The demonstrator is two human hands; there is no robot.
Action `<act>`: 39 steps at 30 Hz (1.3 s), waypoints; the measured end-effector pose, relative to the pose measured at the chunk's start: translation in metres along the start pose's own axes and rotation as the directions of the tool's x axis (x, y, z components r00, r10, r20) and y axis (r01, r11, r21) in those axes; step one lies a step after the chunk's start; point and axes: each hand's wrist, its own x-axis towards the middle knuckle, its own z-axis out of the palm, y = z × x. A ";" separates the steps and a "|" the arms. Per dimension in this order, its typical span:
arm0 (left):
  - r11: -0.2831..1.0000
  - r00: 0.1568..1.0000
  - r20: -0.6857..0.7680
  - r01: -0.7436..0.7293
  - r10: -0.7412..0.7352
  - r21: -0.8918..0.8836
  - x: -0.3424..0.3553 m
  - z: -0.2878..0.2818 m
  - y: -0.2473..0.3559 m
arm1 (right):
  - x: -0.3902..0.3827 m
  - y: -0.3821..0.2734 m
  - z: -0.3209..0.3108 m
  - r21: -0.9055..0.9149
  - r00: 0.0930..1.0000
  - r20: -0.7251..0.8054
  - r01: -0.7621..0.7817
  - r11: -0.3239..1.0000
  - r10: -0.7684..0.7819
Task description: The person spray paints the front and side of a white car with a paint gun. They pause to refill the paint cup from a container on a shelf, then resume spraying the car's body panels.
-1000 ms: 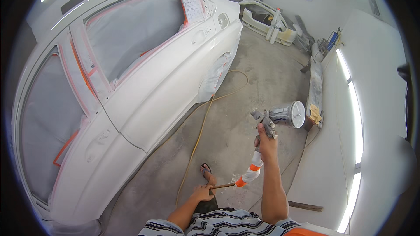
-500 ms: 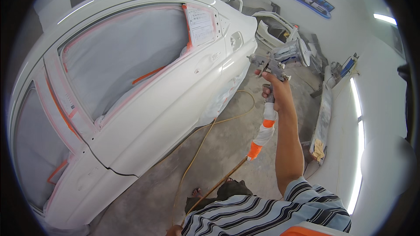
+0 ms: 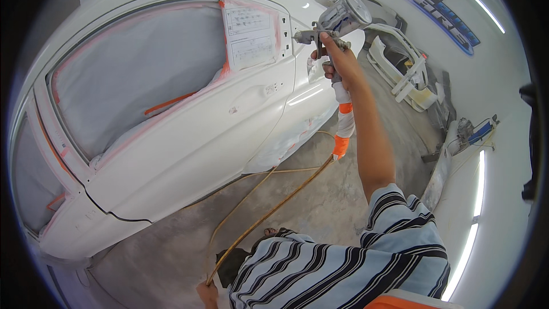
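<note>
A spray gun (image 3: 346, 12) with a metal cup on top is gripped in my right hand (image 3: 339, 62), its nozzle facing left toward the rear side of a white car body (image 3: 217, 137). The nozzle appears close to the panel behind the window; the exact gap is hard to judge. White and orange tape wraps the connection (image 3: 344, 119) below the gun handle. From there a tan air hose (image 3: 269, 213) runs down to my left hand (image 3: 208, 294), whose fingers are closed around it at the bottom edge.
Grey masking (image 3: 143, 68) edged in pink covers the car windows, with paper sheets (image 3: 250, 31) taped at the rear corner. Loose hose (image 3: 220, 226) lies across the concrete floor (image 3: 171, 246). White bumper parts (image 3: 400, 66) stand behind. A wall with a light tube (image 3: 469, 252) is at right.
My right hand has raised the spray gun up and to the left, and its cup now stands upright above the hand. My left hand has come further into view with the hose.
</note>
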 end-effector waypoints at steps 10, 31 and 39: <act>0.995 0.995 0.016 0.103 -0.103 0.002 -0.068 0.036 0.096 | 0.113 0.109 -0.058 -0.119 0.988 -0.101 -0.125 0.985 0.114; 0.999 0.997 0.071 -0.010 0.014 -0.050 -0.080 0.017 0.172 | 0.179 0.086 -0.059 -0.461 0.974 0.122 -0.113 0.880 0.189; 0.996 0.997 0.072 -0.005 0.012 -0.094 -0.088 0.032 0.112 | 0.140 0.088 0.008 -0.527 0.951 0.173 -0.129 0.840 0.255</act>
